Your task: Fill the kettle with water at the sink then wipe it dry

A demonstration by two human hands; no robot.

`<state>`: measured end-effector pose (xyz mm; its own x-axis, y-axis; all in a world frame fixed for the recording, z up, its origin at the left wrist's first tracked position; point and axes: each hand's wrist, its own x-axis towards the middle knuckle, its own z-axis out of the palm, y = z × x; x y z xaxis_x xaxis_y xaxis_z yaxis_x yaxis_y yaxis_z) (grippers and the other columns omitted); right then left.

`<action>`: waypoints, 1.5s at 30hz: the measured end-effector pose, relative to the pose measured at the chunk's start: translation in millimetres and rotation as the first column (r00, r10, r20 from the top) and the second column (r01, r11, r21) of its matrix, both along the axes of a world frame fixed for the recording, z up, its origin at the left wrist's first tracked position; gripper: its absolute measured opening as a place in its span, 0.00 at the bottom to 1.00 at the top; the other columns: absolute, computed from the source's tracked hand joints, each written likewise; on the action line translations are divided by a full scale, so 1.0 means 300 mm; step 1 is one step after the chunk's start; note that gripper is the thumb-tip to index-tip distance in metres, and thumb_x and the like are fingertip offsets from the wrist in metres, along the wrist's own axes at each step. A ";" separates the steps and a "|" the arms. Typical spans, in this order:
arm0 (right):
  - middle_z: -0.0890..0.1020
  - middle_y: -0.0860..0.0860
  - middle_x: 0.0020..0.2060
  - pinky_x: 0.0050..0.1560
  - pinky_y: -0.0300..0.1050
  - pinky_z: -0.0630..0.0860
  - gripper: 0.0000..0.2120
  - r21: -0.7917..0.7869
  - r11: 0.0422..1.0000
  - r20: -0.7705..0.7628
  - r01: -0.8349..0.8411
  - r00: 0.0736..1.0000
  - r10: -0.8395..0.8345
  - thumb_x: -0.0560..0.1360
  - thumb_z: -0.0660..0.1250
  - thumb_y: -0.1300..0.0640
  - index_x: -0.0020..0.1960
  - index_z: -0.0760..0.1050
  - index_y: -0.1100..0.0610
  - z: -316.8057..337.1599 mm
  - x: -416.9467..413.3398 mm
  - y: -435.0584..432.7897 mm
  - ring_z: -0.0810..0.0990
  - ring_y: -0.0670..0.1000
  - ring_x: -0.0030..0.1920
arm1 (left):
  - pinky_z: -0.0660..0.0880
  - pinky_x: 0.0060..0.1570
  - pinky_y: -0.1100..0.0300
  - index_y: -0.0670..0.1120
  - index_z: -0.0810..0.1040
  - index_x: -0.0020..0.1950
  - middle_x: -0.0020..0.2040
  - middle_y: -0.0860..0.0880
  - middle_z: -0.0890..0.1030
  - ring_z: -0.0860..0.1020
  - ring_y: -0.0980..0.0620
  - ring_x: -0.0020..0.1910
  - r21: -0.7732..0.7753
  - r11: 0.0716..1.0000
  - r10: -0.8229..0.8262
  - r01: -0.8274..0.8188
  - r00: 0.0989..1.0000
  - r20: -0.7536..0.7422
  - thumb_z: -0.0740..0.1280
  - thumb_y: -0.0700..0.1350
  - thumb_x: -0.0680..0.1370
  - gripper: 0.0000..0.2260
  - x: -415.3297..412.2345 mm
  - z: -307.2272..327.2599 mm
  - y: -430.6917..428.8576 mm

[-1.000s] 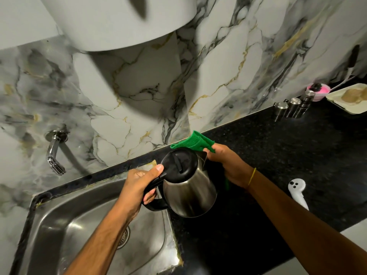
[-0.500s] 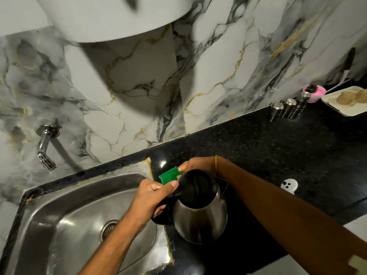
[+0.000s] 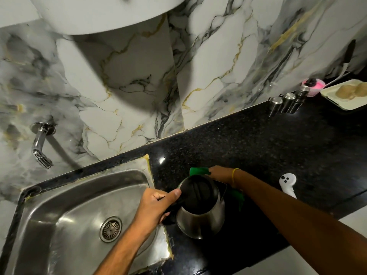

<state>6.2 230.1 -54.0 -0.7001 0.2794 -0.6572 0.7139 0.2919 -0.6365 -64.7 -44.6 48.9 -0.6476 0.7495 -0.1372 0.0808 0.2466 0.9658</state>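
Note:
A steel kettle (image 3: pixel 200 219) with a shut black lid stands on the black counter just right of the sink (image 3: pixel 65 219). My left hand (image 3: pixel 156 205) grips its black handle, thumb resting by the lid. My right hand (image 3: pixel 220 174) reaches around the kettle's far side and presses a green cloth (image 3: pixel 198 171) against it; more of the cloth shows beside the kettle's right flank. The wall tap (image 3: pixel 40 147) sticks out above the sink's left part, with no water running.
Three small steel canisters (image 3: pixel 287 103) stand at the wall on the black counter (image 3: pixel 258 147). A cream tray (image 3: pixel 345 95) and a pink tub (image 3: pixel 313 86) sit at the far right. A white controller (image 3: pixel 288 184) lies right of my forearm. A white tank (image 3: pixel 99 10) hangs overhead.
The kettle has come down and toward me onto the counter by the sink's edge. My right hand with the green cloth slid from the spout side around behind the lid.

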 end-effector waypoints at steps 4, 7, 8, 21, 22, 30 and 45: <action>0.84 0.63 0.59 0.62 0.64 0.81 0.19 -0.166 0.934 -0.026 0.318 0.945 -0.326 0.81 0.68 0.52 0.67 0.76 0.63 -0.028 0.129 0.072 0.85 0.65 0.58 | 0.59 0.27 0.57 0.39 0.70 0.20 0.19 0.43 0.69 0.64 0.50 0.20 -0.034 0.996 0.087 -0.086 0.995 0.043 0.72 0.64 0.71 0.33 -0.009 -0.082 -0.011; 0.84 0.64 0.58 0.54 0.60 0.85 0.16 -0.259 0.867 0.005 0.426 0.898 -0.440 0.80 0.69 0.57 0.66 0.74 0.61 -0.052 0.206 0.082 0.86 0.64 0.56 | 0.60 0.26 0.58 0.39 0.71 0.21 0.18 0.44 0.70 0.64 0.50 0.18 -0.057 0.991 0.127 -0.121 0.986 0.112 0.72 0.64 0.70 0.32 -0.030 -0.143 -0.019; 0.84 0.63 0.58 0.51 0.57 0.85 0.17 -0.288 0.849 0.020 0.442 0.889 -0.457 0.80 0.70 0.59 0.67 0.74 0.61 -0.067 0.232 0.086 0.86 0.64 0.56 | 0.61 0.26 0.58 0.39 0.72 0.20 0.18 0.44 0.69 0.64 0.50 0.18 -0.063 0.989 0.138 -0.131 0.982 0.131 0.72 0.64 0.69 0.32 -0.038 -0.165 -0.018; 0.70 0.63 0.69 0.69 0.54 0.72 0.34 0.379 0.849 -0.045 0.369 0.923 -0.381 0.74 0.75 0.57 0.76 0.66 0.63 -0.273 0.346 0.087 0.75 0.66 0.68 | 0.62 0.27 0.57 0.40 0.68 0.19 0.17 0.45 0.67 0.66 0.49 0.20 -0.128 0.979 0.186 -0.160 0.956 0.226 0.74 0.63 0.71 0.33 -0.061 -0.372 0.022; 0.69 0.63 0.69 0.67 0.57 0.73 0.33 0.425 0.831 -0.041 0.359 0.925 -0.379 0.74 0.75 0.56 0.75 0.66 0.61 -0.277 0.349 0.086 0.75 0.67 0.67 | 0.62 0.27 0.56 0.40 0.68 0.19 0.17 0.44 0.67 0.66 0.48 0.20 -0.134 0.979 0.183 -0.155 0.956 0.230 0.75 0.62 0.72 0.33 -0.060 -0.383 0.025; 0.65 0.54 0.74 0.67 0.68 0.67 0.32 0.750 0.611 0.048 0.253 0.901 -0.432 0.74 0.72 0.49 0.75 0.65 0.52 -0.306 0.387 -0.008 0.65 0.61 0.74 | 0.62 0.21 0.63 0.38 0.69 0.24 0.19 0.44 0.67 0.64 0.50 0.17 -0.176 0.972 0.186 -0.157 0.969 0.164 0.75 0.48 0.77 0.27 -0.053 -0.426 0.048; 0.85 0.51 0.58 0.64 0.53 0.78 0.27 0.224 0.773 -0.652 0.593 0.681 -0.333 0.82 0.51 0.42 0.63 0.81 0.57 -0.066 0.183 -0.386 0.82 0.50 0.59 | 0.63 0.28 0.65 0.49 0.66 0.26 0.22 0.54 0.67 0.69 0.57 0.24 -0.233 0.963 0.034 -0.135 0.919 -0.393 0.66 0.70 0.75 0.30 -0.062 -0.395 0.001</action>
<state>61.0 114.3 -73.9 -0.5933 0.8038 0.0438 0.3856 0.3315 -0.8610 -83.4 -44.3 -69.7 -0.7470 0.6634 -0.0421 0.3989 0.4980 0.7700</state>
